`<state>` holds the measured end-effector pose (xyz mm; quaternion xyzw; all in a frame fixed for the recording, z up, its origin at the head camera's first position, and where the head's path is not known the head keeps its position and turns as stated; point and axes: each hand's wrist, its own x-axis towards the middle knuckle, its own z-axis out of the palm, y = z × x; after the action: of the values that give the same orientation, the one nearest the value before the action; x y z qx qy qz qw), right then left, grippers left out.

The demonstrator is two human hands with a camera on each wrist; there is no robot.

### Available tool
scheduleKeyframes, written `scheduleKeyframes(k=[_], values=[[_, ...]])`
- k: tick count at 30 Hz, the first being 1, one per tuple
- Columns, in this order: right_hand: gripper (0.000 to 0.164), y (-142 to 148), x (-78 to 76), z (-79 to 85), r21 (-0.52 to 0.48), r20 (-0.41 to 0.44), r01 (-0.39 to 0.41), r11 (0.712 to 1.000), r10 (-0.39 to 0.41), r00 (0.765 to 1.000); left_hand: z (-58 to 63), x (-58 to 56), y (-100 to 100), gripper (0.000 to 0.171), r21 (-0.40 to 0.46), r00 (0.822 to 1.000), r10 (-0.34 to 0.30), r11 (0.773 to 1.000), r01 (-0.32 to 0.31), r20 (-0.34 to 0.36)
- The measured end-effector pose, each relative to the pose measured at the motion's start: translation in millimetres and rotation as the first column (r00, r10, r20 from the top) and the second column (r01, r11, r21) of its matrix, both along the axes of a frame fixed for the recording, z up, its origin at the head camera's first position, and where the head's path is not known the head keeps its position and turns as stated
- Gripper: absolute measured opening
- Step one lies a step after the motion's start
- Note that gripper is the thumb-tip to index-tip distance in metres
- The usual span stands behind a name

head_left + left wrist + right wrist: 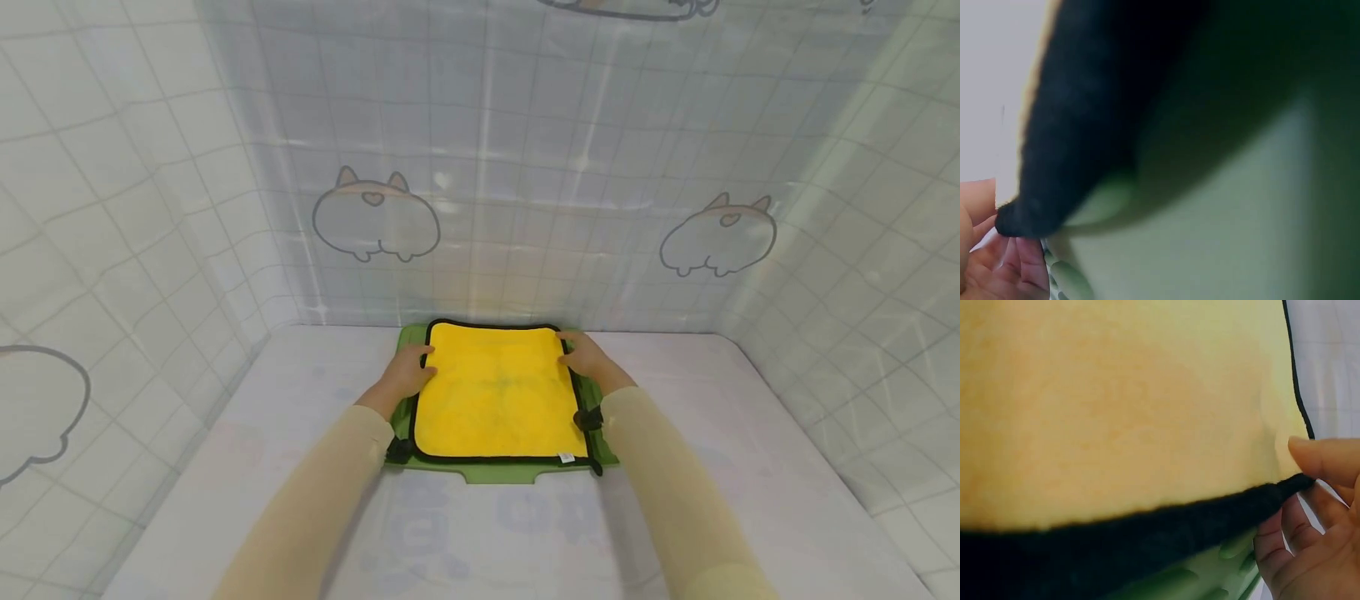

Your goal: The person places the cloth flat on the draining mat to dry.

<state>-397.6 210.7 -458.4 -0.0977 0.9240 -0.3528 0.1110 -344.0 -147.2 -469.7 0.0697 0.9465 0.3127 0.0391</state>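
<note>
A yellow cloth with a black border lies spread over a green board, which shows around its sides and front. At the cloth's left edge my left hand pinches the black border, thumb on top; the left wrist view shows the lifted border between thumb and fingers. My right hand pinches the opposite edge near the far right corner. From the right wrist, the thumb lies above the border and the fingers are curled below it. Rounded bumps mark the green surface beneath the cloth.
The board rests on a pale table, close to its back edge. A tile-patterned wall sheet with animal drawings rises behind and along both sides. A small white tag sits at the cloth's near right corner.
</note>
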Motion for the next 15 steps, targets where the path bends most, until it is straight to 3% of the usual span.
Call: scheduleKeyframes(k=[5,15], values=[[0.060,0,1.2,0.7,-0.012,0.007,-0.016,1.000,0.016,1.000,0.0,1.3,1,0.050,-0.024,1.000,-0.018,1.000,0.018,0.019],[0.054,6,17.1,12.3,-0.027,0.032,-0.058,0.998,0.059,0.998,10.6,21.0,-5,0.042,-0.004,0.998,-0.048,0.999,0.048,0.049]])
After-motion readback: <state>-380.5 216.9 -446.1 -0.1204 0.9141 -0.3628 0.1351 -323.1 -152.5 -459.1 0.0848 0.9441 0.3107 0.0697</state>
